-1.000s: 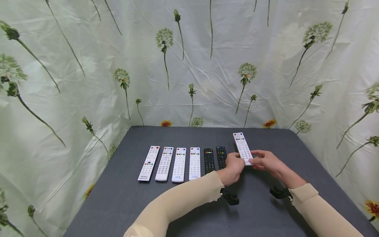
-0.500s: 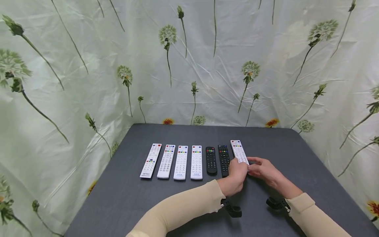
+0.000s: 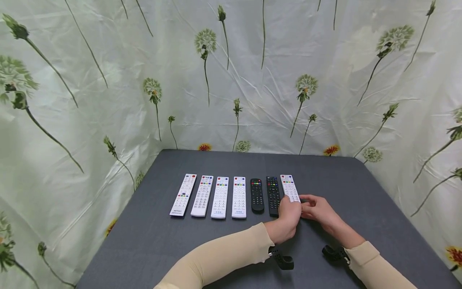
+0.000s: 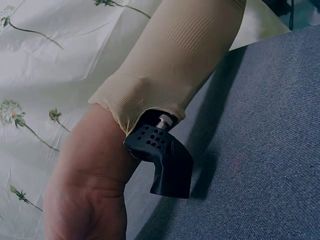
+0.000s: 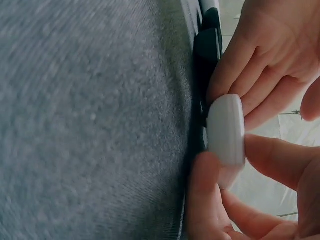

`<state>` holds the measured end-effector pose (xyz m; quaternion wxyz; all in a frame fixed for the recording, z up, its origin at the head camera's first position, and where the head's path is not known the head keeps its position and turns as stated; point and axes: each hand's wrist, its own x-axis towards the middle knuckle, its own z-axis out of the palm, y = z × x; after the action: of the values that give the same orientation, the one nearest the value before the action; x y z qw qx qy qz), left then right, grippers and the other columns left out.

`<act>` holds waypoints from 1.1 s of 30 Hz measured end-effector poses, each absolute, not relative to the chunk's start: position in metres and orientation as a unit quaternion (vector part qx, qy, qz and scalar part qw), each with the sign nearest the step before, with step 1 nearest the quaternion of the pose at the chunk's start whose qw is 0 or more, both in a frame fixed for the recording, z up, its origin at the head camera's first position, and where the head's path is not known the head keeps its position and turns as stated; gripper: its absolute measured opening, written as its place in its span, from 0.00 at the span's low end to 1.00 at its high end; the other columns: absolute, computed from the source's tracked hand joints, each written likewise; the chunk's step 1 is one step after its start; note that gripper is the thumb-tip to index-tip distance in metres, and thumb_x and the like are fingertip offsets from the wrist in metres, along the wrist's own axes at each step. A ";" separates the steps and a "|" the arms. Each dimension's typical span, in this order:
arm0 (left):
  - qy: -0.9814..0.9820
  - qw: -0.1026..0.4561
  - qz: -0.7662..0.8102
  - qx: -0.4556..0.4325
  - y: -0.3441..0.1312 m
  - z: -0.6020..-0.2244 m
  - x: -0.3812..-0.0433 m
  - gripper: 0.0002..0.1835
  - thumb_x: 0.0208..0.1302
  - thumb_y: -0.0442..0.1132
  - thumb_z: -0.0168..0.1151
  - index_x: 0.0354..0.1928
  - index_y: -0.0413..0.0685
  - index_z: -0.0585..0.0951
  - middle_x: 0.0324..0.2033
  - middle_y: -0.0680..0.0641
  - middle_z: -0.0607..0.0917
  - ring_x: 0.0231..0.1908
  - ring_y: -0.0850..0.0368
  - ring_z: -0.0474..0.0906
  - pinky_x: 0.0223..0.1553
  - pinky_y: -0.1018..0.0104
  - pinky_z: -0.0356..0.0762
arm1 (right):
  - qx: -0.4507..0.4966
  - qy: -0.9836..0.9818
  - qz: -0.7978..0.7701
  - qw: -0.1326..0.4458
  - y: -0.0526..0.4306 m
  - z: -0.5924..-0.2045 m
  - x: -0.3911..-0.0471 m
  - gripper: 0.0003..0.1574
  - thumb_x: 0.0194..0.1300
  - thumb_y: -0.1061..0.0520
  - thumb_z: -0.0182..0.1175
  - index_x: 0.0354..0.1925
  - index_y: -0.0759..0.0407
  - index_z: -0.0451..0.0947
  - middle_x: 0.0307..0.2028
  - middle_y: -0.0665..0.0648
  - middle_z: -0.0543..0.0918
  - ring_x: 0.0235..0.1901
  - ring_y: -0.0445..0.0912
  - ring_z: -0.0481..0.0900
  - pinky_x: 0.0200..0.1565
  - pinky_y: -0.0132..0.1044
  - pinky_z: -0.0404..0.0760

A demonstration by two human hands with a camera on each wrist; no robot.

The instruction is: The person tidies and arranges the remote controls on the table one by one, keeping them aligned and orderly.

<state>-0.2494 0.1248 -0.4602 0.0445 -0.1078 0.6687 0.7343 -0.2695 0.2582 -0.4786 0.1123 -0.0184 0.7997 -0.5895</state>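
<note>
A white remote control (image 3: pixel 290 188) with coloured buttons lies at the right end of a row, its lower end covered by the hands. My left hand (image 3: pixel 290 214) holds its left side near that end. Opposite, my right hand (image 3: pixel 319 210) grips its right side. From the right wrist view, the remote's rounded white end (image 5: pixel 227 132) sits between the right thumb and fingers (image 5: pixel 205 195), close over the table, with left fingers (image 5: pixel 260 85) against its far side. The left wrist view has only the back part of the left hand (image 4: pixel 85 210); its fingers are out of frame.
To the left lie two black remotes (image 3: pixel 257 196) (image 3: pixel 273 194) and several white remotes (image 3: pixel 239 198), side by side on the dark grey table (image 3: pixel 144 241). A dandelion-print curtain (image 3: pixel 173 80) hangs behind the table. Black wrist mounts (image 3: pixel 283 261) hang under both wrists.
Both hands have brought the white remote nearer and to the left, beside the black one, and lower toward the table. It now lies closer in line with the row.
</note>
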 end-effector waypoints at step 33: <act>0.669 0.060 0.736 -0.080 0.123 -0.460 -0.247 0.30 0.55 0.25 0.53 0.64 0.35 0.72 0.59 0.42 0.77 0.53 0.51 0.73 0.56 0.51 0.70 | -0.021 0.875 -0.481 0.051 0.250 -0.480 -0.260 0.34 0.63 0.68 0.60 0.65 0.78 0.66 0.30 0.58 0.81 0.30 0.48 0.80 0.34 0.40 0.85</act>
<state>-0.2469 0.1231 -0.4605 0.0603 -0.0797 0.6693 0.7362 -0.2597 0.2501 -0.4799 0.0506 -0.0205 0.8751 -0.4809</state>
